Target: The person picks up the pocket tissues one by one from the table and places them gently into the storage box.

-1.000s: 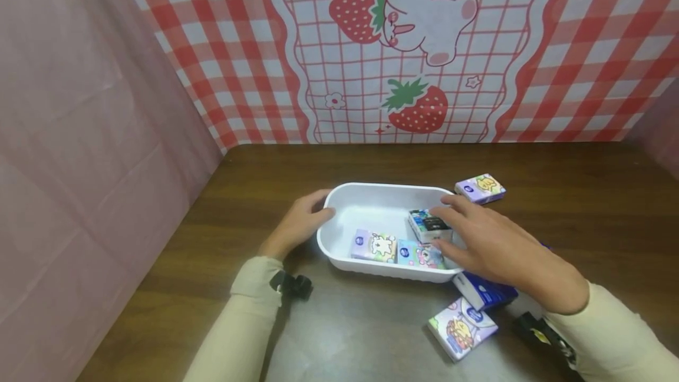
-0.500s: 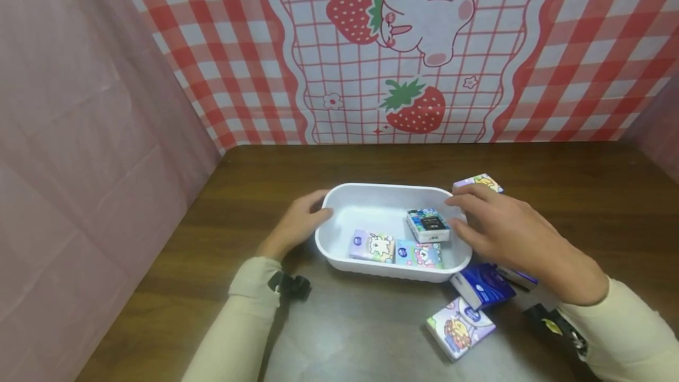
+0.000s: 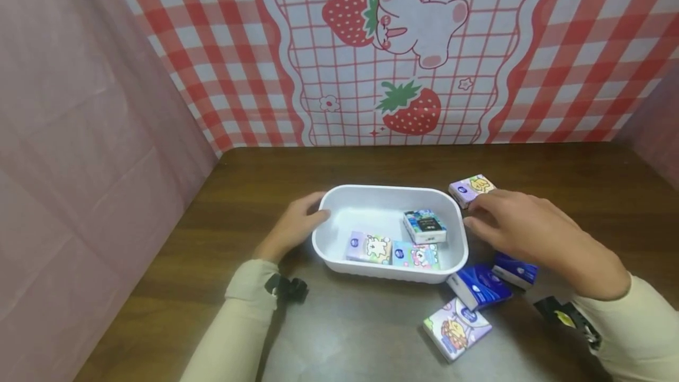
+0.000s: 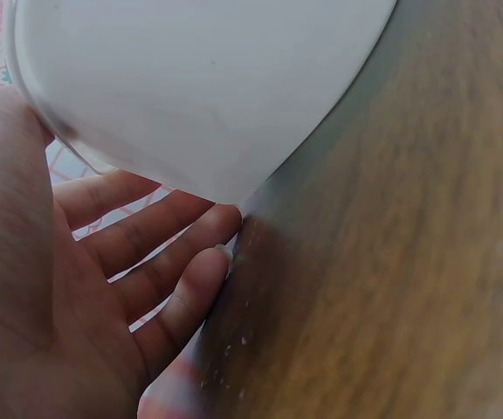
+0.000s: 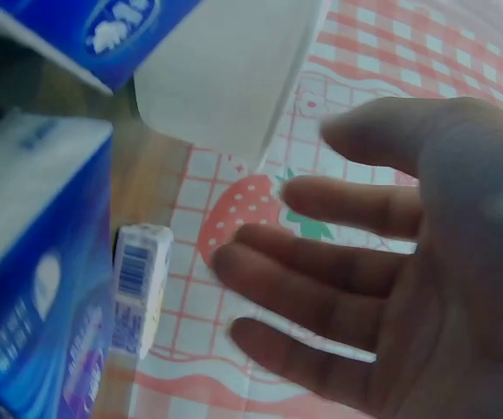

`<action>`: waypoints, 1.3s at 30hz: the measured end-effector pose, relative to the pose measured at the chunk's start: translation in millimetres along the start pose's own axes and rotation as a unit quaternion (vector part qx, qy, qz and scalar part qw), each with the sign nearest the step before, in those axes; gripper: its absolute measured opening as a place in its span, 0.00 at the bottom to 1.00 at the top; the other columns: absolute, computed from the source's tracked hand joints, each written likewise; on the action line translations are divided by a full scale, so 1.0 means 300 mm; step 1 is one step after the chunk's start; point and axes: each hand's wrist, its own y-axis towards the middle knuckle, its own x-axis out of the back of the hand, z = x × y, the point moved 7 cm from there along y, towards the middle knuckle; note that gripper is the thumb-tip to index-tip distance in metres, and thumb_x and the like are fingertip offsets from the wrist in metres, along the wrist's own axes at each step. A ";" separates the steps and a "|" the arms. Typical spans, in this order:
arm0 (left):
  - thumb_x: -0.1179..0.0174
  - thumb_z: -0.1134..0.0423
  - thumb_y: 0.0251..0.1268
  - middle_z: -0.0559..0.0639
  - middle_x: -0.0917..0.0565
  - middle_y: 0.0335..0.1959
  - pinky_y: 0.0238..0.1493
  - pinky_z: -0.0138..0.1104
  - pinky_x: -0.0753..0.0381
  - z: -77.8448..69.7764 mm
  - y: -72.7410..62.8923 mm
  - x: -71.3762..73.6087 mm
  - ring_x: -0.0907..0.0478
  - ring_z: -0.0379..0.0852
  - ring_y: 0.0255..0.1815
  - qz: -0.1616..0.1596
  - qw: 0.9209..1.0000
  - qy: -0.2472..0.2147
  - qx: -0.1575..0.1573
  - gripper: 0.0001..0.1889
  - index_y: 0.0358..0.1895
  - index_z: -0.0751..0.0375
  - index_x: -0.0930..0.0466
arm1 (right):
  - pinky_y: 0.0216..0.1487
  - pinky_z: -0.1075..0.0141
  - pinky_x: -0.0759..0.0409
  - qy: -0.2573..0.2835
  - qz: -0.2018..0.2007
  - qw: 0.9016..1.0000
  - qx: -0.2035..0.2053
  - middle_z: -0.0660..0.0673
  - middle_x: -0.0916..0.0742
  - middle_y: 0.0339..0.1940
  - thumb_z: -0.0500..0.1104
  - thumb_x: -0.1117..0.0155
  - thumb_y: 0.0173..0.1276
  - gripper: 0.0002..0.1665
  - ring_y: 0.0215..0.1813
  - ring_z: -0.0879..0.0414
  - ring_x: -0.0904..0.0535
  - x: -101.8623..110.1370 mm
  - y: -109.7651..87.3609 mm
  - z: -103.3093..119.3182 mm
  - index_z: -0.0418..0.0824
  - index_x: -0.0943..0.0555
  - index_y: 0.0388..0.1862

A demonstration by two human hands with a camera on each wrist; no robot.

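Note:
My left hand (image 3: 290, 224) holds the left end of a white plastic basin (image 3: 389, 271), thumb over the rim and fingers against the outer wall (image 4: 199, 96). Inside the basin lie a black-and-blue tissue pack (image 3: 425, 226), a purple tissue pack with a white cartoon dog (image 3: 369, 247) and a light-blue one (image 3: 416, 256). Just right of the basin, my right hand (image 3: 541, 234) hovers with nothing in it. Its fingers (image 5: 321, 288) are spread and slightly bent in the right wrist view. Nearest to it is a purple-and-yellow tissue pack (image 3: 471, 189), partly covered by the hand.
To the basin's front right, two dark-blue tissue packs (image 3: 480, 287) (image 3: 514, 270) lie on the brown wooden table (image 3: 339, 329). A purple cartoon pack (image 3: 457, 329) sits in front of them. Behind the table hangs a red-checked strawberry cloth (image 3: 408, 63).
My right hand has drawn back from over the basin's right end to the right, leaving the black-and-blue tissue pack inside. The left hand stays on the basin.

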 end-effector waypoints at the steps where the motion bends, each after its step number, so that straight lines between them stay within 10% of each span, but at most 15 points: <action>1: 0.41 0.56 0.72 0.50 0.23 0.67 0.69 0.53 0.33 0.001 0.000 0.000 0.30 0.51 0.69 0.001 1.000 0.000 0.002 0.24 0.69 0.53 0.26 | 0.43 0.43 0.16 0.000 0.014 1.000 -0.005 0.46 0.12 0.44 0.56 0.32 0.67 0.22 0.45 0.46 0.16 -0.005 0.000 -0.008 0.42 0.15 0.51; 8: 0.41 0.56 0.72 0.51 0.24 0.68 0.70 0.54 0.34 0.001 0.001 -0.002 0.31 0.52 0.70 0.003 1.000 0.000 0.005 0.25 0.70 0.53 0.27 | 0.42 0.41 0.17 -0.004 0.082 0.996 -0.028 0.46 0.13 0.42 0.58 0.32 0.66 0.26 0.43 0.46 0.16 -0.039 -0.006 -0.058 0.39 0.17 0.51; 39: 0.42 0.55 0.73 0.52 0.24 0.67 0.69 0.53 0.33 0.012 0.004 -0.005 0.30 0.52 0.69 0.007 1.000 -0.002 0.003 0.25 0.70 0.54 0.27 | 0.41 0.34 0.21 -0.050 0.146 0.982 -0.105 0.31 0.15 0.49 0.63 0.33 0.65 0.42 0.52 0.29 0.20 -0.073 -0.030 -0.162 0.31 0.25 0.62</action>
